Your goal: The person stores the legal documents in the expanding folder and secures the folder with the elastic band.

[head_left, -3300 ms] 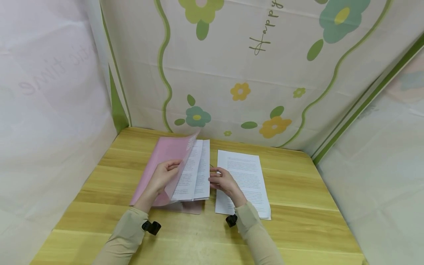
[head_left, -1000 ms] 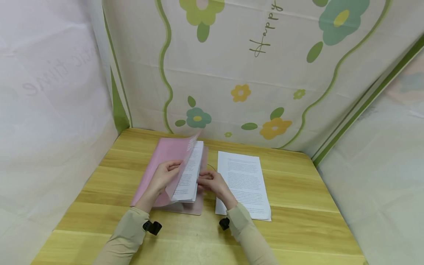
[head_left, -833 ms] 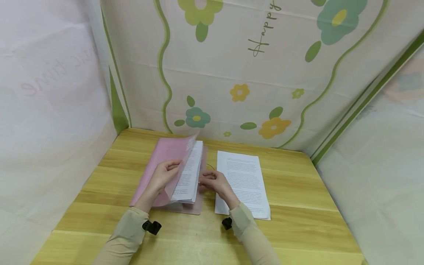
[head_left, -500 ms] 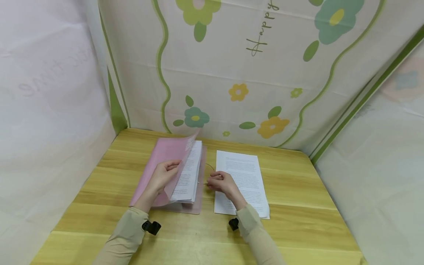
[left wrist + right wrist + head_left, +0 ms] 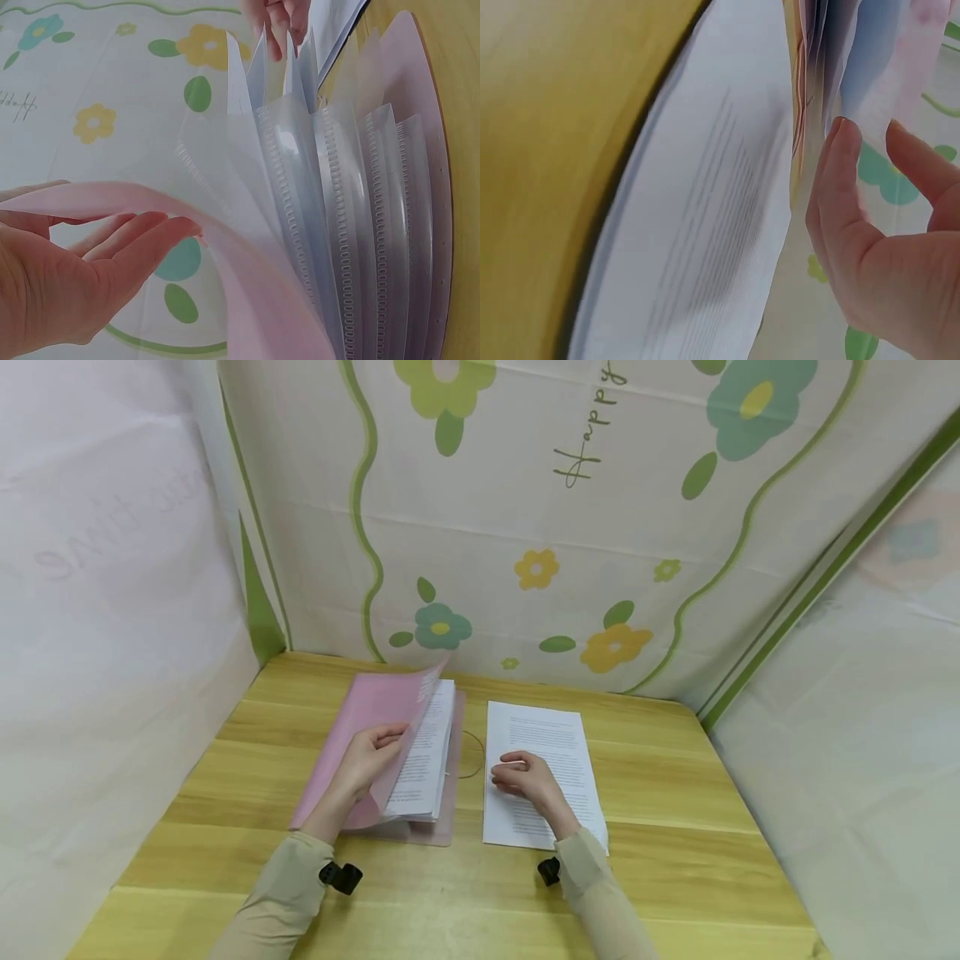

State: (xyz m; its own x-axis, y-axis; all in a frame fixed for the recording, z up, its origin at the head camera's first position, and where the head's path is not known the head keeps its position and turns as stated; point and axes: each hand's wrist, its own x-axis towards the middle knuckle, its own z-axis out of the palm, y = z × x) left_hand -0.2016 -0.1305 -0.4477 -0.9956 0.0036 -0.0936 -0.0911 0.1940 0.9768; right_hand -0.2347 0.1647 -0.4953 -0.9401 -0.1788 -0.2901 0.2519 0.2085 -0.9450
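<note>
A pink folder (image 5: 372, 702) lies on the left of the table, its translucent front cover partly lifted. My left hand (image 5: 367, 760) holds that cover's free edge between thumb and fingers. Printed sheets (image 5: 422, 768) show under the cover; the left wrist view reveals several clear plastic sleeves (image 5: 337, 187) fanned inside. My right hand (image 5: 531, 783) hovers over a loose stack of printed paper (image 5: 547, 731) on the right. Its fingers are loosely bent, and in the right wrist view a gap with nothing in it separates thumb (image 5: 922, 161) and fingers (image 5: 840, 172).
A thin elastic cord (image 5: 483, 752) loops out from the folder's right edge onto the wooden table (image 5: 660, 793). Behind the table hangs a flower-printed cloth (image 5: 480, 510), and white cloth walls (image 5: 120, 610) close in both sides.
My right hand has pushed the protruding sheets leftward into the folder, then drawn back right over the loose stack. The cord loop came into full view. My left hand stays on the cover.
</note>
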